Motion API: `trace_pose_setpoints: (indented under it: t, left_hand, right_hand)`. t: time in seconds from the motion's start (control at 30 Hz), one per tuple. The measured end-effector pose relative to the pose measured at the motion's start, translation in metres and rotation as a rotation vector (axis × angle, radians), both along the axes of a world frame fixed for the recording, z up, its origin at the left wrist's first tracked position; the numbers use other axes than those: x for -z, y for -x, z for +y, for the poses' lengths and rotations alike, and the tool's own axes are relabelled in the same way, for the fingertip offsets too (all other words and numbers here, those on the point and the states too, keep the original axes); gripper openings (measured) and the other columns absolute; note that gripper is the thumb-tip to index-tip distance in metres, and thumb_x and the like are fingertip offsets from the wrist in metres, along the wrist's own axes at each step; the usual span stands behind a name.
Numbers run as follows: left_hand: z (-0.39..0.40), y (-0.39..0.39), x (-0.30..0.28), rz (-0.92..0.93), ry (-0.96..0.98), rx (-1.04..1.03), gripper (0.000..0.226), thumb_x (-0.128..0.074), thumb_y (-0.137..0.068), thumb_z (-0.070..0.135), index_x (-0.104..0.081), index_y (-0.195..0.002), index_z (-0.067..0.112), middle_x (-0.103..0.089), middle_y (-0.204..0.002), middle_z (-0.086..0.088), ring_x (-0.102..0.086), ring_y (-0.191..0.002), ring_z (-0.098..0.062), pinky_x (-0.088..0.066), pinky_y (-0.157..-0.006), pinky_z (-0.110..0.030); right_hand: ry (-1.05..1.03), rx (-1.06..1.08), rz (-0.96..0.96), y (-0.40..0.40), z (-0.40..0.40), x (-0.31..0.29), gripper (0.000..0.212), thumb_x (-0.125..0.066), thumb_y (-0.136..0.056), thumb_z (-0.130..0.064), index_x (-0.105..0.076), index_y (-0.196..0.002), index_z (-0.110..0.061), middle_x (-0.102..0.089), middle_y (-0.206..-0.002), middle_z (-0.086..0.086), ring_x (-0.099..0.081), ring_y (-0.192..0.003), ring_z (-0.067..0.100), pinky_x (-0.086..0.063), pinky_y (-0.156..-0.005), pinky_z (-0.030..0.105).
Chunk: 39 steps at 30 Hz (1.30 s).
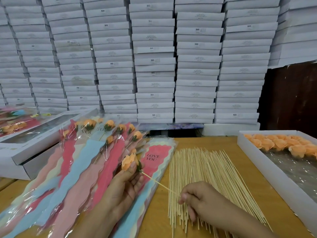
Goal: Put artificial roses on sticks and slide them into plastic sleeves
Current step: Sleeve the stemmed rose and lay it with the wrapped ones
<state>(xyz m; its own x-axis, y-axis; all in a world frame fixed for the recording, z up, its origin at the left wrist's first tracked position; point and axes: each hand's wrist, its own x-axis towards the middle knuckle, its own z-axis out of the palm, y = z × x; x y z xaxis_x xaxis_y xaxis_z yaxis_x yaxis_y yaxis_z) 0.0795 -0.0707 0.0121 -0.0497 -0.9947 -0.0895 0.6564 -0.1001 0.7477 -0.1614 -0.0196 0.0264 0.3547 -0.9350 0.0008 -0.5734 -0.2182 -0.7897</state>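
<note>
The left hand [126,184] holds an orange rose [129,162] by its head, fingers curled around the petals, with the green base turned toward four o'clock. The right hand [199,197] pinches the far end of a stick [160,183] whose tip meets that base. Holding the bloom steady while the other grip steers the stick from its tail looks meant to seat the point squarely, so the mounting step seems to be in hand.

Right under the rose, at its three o'clock, lies an empty sleeve [157,158] printed LOVE YOU, likely placed there to receive it. A fan of spare sticks [211,182] lies beneath the right hand. At two o'clock a white tray [267,162] holds loose roses. Finished sleeved roses [96,152] are piled at ten o'clock.

The wooden tabletop [240,162] stands before a wall of stacked white boxes [154,57] that reaches the top of the view.
</note>
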Motion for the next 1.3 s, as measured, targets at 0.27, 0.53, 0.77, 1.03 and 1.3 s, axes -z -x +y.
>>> trace_pose_setpoints:
  t: [0.27,0.53,0.77,1.03,1.3]
  left_hand:
    - [0.004,-0.001,-0.005,-0.184,0.012,0.035,0.024,-0.072,-0.079,0.03,-0.082,-0.091,0.011,-0.076,-0.106,-0.011,-0.072,-0.069,-0.011,-0.058,-0.053,-0.021]
    - [-0.006,-0.028,0.003,-1.701,0.129,-0.249,0.053,-0.073,-0.089,0.039,-0.059,-0.134,0.014,-0.068,-0.119,0.002,-0.062,-0.099,-0.012,-0.045,-0.08,-0.024]
    - [-0.008,-0.035,0.003,-1.65,0.06,-0.2,0.053,-0.082,-0.081,0.039,-0.063,-0.125,0.016,-0.058,-0.096,0.005,-0.056,-0.084,-0.011,-0.038,-0.061,-0.018]
    - [-0.013,-0.046,0.001,-1.616,0.021,-0.253,0.015,-0.081,-0.081,0.03,-0.072,-0.07,0.026,-0.069,-0.076,0.011,-0.063,-0.076,-0.007,-0.05,-0.067,-0.027]
    - [-0.01,-0.049,-0.008,-1.179,-0.041,0.009,0.018,-0.077,-0.087,0.023,-0.075,-0.076,0.009,-0.062,-0.063,-0.005,-0.049,-0.047,-0.01,-0.037,-0.047,-0.024]
  right_hand:
    - [-0.464,-0.052,-0.419,0.002,-0.003,-0.005,0.019,-0.052,-0.102,-0.013,-0.068,-0.095,-0.005,-0.071,-0.073,0.013,-0.06,-0.05,0.013,-0.042,-0.043,0.019]
    - [-0.473,0.114,-0.847,0.019,-0.016,-0.008,0.028,-0.065,-0.083,-0.013,-0.065,-0.106,0.003,-0.073,-0.086,0.019,-0.069,-0.064,0.019,-0.052,-0.048,0.023]
    - [-0.414,0.165,-0.908,0.026,-0.019,-0.007,0.038,-0.068,-0.075,-0.019,-0.064,-0.107,0.001,-0.074,-0.09,0.018,-0.071,-0.068,0.019,-0.052,-0.047,0.023]
    - [-0.399,0.153,-0.908,0.026,-0.02,-0.006,0.038,-0.069,-0.075,-0.019,-0.064,-0.108,0.001,-0.074,-0.091,0.018,-0.07,-0.067,0.018,-0.052,-0.048,0.024]
    - [-0.43,0.124,-0.936,0.027,-0.019,-0.008,0.013,-0.071,-0.075,-0.016,-0.079,-0.081,-0.009,-0.074,-0.094,0.016,-0.069,-0.069,0.016,-0.054,-0.051,0.023]
